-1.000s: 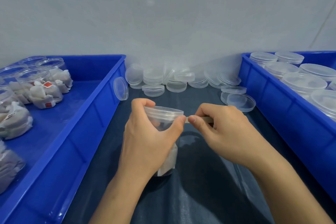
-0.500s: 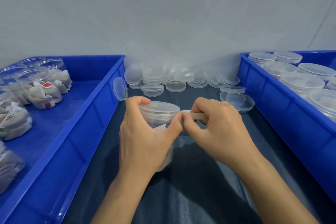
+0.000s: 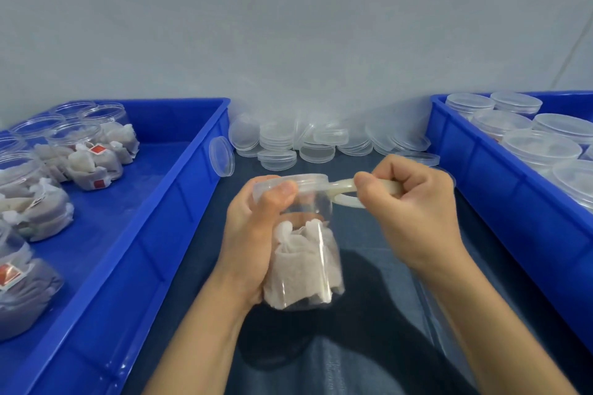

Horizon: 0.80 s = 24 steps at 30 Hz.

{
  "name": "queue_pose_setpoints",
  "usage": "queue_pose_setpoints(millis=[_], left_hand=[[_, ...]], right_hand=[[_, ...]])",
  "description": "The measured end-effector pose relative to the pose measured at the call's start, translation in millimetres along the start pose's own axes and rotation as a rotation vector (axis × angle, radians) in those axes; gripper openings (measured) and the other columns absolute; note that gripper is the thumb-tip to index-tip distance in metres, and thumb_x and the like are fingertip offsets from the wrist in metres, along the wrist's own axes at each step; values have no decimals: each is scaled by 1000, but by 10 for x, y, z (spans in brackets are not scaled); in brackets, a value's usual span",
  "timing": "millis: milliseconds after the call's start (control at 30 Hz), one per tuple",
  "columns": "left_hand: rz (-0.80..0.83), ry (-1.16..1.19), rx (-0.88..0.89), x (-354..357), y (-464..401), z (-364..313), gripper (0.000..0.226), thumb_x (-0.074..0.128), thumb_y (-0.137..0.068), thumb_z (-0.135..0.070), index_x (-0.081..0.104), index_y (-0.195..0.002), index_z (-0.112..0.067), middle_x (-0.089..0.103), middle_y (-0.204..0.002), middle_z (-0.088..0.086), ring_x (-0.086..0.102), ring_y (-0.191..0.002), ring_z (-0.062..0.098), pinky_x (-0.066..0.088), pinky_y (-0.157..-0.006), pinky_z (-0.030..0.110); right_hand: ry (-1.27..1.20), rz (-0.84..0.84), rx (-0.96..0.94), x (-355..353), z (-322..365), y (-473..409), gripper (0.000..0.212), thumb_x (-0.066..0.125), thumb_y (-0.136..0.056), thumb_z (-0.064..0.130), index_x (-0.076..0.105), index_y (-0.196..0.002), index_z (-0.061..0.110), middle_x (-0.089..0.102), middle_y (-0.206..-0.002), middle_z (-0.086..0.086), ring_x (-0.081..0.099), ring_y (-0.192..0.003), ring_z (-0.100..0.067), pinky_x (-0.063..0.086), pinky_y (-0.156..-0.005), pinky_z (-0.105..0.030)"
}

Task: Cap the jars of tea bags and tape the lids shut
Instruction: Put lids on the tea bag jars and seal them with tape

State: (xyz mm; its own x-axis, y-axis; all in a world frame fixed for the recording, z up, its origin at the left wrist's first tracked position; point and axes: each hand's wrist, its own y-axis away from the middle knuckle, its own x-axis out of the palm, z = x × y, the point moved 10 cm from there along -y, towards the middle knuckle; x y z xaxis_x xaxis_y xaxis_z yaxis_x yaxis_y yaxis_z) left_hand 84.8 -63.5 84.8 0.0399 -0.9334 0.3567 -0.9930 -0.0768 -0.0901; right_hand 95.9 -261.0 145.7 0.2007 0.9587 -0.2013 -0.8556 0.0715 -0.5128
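Taping step: left hand (image 3: 250, 234) grips capped jar (image 3: 301, 250), thumb pressing tape (image 3: 340, 192) onto lid (image 3: 288, 184); right hand (image 3: 414, 212) fingers pinch the roll; next, prob. wrap tape round lid seam.

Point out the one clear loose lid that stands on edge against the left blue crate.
The clear round plastic lid leaning on the left blue crate's outer wall; the other loose lids are piled by the back wall.

My packing bench: blue crates (image 3: 179, 202) either side, rows of teabag jars (image 3: 86, 154), loose clear lids (image 3: 308, 144) heaped against bare wall (image 3: 288, 26).
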Motion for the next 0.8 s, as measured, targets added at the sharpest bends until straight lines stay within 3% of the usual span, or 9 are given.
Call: queue_pose_setpoints(millis=[167,233,300,367,433,533,600,700,800], left_hand=[[333,541,-69,99,80,-163,71,65,-75,-62,74,-112,-2,72,-116,19,74,-98,34,62,-85,42],[316,465,65,176,85,-335,81,43,-91,-59,64,-127,11,65,-126,33,67,-113,46,54,-101,50],[94,410,82,31,128,-419,84,14,-98,-49,63,-129,13,66,-124,33,65,-120,42,46,-107,44],[206,351,213,185,115,-376,69,16,-102,-27,81,-82,-16,75,-79,3,74,-78,10,57,-74,21],[224,441,142,155,114,-264,70,27,-104,-16,70,-52,-36,61,-54,-19,59,-49,-6,48,-50,9],[452,710,4,402,155,-196,41,47,-103,-29,79,-98,-3,77,-91,14,76,-86,24,60,-80,32],[388,603,65,290,182,-314,48,41,-107,-27,46,-131,14,61,-120,43,64,-111,53,50,-98,55],[320,455,-36,305,125,-9,73,87,-76,-44,46,-128,-13,56,-121,35,59,-106,51,52,-88,55],[156,300,77,154,61,28,74,95,-62,-54,56,-115,-20,52,-119,44,53,-106,53,41,-92,75]], right_hand=[[-726,-220,273,-291,-403,-92,30,60,-85,22,42,-60,22,29,-59,4,27,-59,-15,35,-66,-29],[-493,-177,216,-301,-434,-96,32,61,-90,29,48,-62,19,35,-62,2,32,-62,-13,37,-68,-27],[-95,-18,64,-93,-407,-62,39,64,-95,38,52,-69,11,41,-61,7,38,-61,-8,34,-61,-21],[315,186,-157,218,-344,27,38,65,-98,40,55,-70,15,48,-60,12,44,-64,-12,36,-63,-26],[614,429,-320,554,-376,176,38,53,-97,43,54,-70,17,51,-66,9,45,-69,-20,41,-71,-36],[709,598,-284,723,-515,298,44,37,-89,54,52,-69,18,51,-71,10,42,-75,-17,38,-70,-33],[718,605,-249,719,-548,329,42,38,-86,58,51,-71,21,52,-75,12,43,-80,-14,31,-63,-24],[748,612,-197,656,-572,309,37,54,-89,57,60,-76,24,56,-85,15,46,-89,-11,35,-64,-21],[623,329,-237,416,-246,153,12,71,-93,38,74,-87,28,57,-87,15,52,-89,-13,40,-74,-20]])
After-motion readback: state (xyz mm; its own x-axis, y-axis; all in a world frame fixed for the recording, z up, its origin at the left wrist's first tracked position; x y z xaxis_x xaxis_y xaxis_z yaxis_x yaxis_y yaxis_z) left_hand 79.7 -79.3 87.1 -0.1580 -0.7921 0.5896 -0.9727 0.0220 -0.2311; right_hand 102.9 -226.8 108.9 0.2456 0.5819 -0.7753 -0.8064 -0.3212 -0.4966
